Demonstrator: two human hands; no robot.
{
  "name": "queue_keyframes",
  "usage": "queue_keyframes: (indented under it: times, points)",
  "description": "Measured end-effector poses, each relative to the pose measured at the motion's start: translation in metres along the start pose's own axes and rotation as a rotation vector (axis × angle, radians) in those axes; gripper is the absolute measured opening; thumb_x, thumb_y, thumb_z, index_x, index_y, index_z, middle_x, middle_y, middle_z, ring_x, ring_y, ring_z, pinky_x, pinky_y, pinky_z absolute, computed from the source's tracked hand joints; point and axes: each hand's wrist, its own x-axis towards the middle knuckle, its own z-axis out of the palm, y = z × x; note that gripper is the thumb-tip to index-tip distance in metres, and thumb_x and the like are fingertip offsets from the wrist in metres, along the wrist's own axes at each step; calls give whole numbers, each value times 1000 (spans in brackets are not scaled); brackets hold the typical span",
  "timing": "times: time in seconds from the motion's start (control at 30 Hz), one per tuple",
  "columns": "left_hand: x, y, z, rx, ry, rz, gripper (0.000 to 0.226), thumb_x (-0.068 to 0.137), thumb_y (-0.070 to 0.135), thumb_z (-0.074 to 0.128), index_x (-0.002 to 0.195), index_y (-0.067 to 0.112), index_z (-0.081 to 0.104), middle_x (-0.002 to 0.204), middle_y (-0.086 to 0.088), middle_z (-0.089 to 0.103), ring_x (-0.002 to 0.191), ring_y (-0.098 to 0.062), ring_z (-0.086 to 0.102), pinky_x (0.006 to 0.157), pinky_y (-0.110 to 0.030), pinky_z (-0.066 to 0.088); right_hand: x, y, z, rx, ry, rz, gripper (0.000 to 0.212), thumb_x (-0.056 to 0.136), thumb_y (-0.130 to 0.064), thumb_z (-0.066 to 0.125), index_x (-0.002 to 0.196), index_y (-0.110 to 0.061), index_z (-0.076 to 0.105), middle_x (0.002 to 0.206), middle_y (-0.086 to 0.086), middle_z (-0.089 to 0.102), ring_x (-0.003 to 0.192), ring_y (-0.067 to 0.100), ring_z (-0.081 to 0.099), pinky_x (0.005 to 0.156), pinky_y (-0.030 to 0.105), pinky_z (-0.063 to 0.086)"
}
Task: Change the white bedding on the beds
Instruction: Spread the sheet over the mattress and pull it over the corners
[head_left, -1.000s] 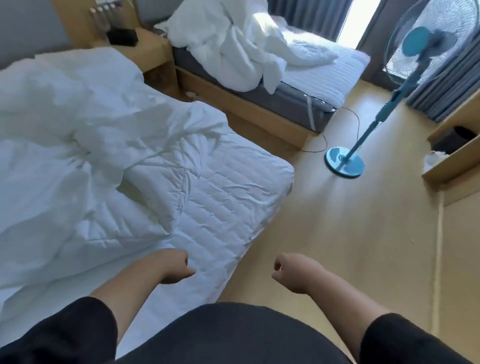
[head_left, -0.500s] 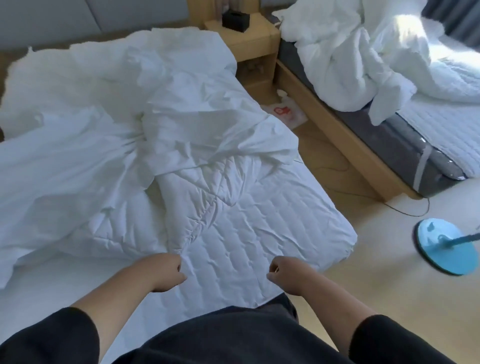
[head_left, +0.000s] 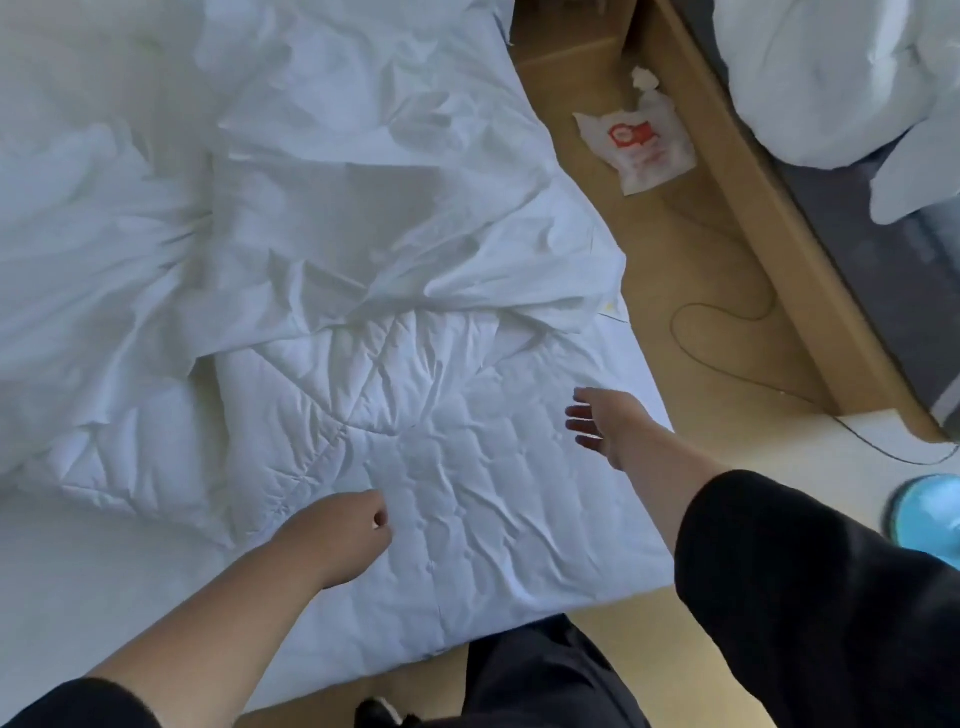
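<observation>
I'm leaning over the near bed, its quilted white mattress pad creased under a rumpled white sheet. A wood floor with a plastic bag and thin cable separates the second bed. My left hand is loosely curled, my right hand spread, both empty
</observation>
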Motion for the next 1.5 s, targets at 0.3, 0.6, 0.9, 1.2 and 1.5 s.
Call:
queue_keyframes:
  times: [0.3, 0.6, 0.9, 1.2, 1.5]
  points:
    - [34, -2, 5, -59, -107, -54, 15, 100, 40, 43, 99, 34, 57, 91, 18, 58, 83, -1, 54, 68, -20, 41, 120, -68, 49, 394, -169, 88, 81, 87, -65, 63, 149, -19, 40, 141, 2, 52, 131, 22, 52, 105, 44, 45]
    - [42, 0, -8, -254, -43, -169, 15, 101, 40, 46, 101, 32, 59, 93, 15, 62, 84, -5, 59, 69, -23, 45, 122, -100, 87, 629, -10, -61, 18, 76, -13, 67, 94, -16, 67, 88, 0, 67, 76, 17, 65, 68, 27, 56]
    - [30, 61, -28, -456, 723, 44, 51, 91, 26, 66, 134, 6, 50, 133, -11, 53, 123, -31, 52, 101, -43, 47, -48, -70, 38, 644, -206, -301, 23, 79, 5, 49, 66, -14, 50, 64, -1, 47, 66, 13, 50, 56, 25, 41]
    - [-9, 33, -98, -351, 895, -20, 94, 70, 73, 62, 141, 13, 43, 139, -15, 50, 126, -38, 47, 105, -48, 42, -148, -153, -135, 768, -344, -756, 61, 89, -13, 44, 150, -11, 44, 158, 16, 37, 141, 42, 41, 111, 61, 35]
    - [-8, 27, -39, -160, 371, 105, 51, 94, 40, 56, 141, 23, 46, 145, -1, 45, 133, -24, 44, 106, -36, 40, -70, -40, -118, 97, 393, -114, 16, 84, -29, 73, 80, -16, 65, 66, 4, 54, 50, 20, 43, 49, 29, 36]
